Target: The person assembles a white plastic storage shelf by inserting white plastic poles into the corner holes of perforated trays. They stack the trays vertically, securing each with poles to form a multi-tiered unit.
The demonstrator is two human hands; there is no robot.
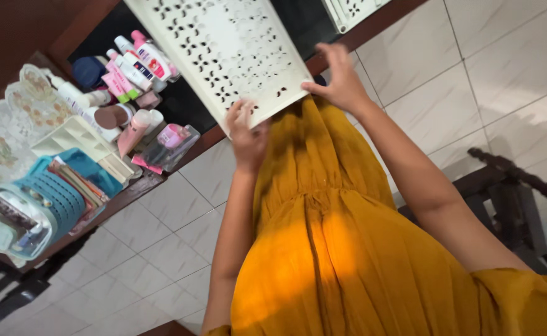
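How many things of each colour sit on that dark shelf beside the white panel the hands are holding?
Counting only items that are clearly separate:
Pink or pink-capped bottles and tubes: about 5
Cream divided organiser tray: 1
Blue slatted basket: 1
Clear box with a pink item inside: 1
Dark blue pouch: 1
Total: about 9; the bottles overlap, so their count is rough.

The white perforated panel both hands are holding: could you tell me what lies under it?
Under the panel shows a dark surface with bottles beside it. The left hand and right hand grip its near edge. Whatever lies directly beneath is covered.
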